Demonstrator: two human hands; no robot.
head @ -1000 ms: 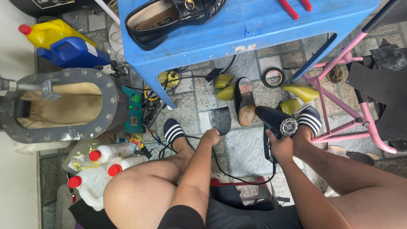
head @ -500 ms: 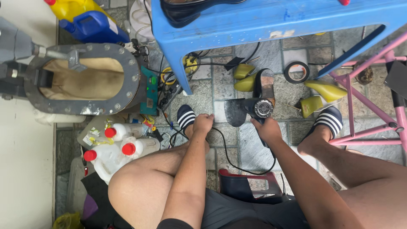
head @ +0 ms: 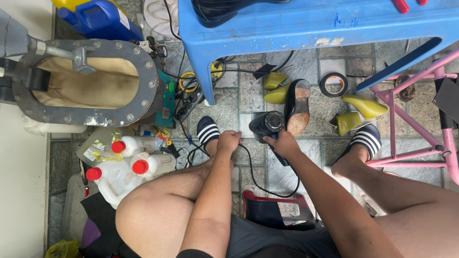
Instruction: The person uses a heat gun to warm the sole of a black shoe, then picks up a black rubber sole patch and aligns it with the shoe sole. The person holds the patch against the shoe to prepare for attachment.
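Right hand (head: 283, 143) was wrapped around the grip of a black heat gun (head: 267, 125), nozzle end pointing up and away from the body, pretty much straight at the black shoe (head: 297, 106) lying just past it. The shoe was on its side on the paving, tan sole showing, long axis running away from the person, heel end nearest the blue plastic table (head: 306, 26). The gun's muzzle sat just beside the sole, maybe touching, hard to say from this angle. The right hand was clearly the nearer one to the shoe.

Left hand (head: 228, 142) was clenched on the black cord (head: 253, 165) down by the striped sandal (head: 208, 130), off to the left of the gun.

The shoe looked glossy on the upper, with a worn brownish sole and dark rim.
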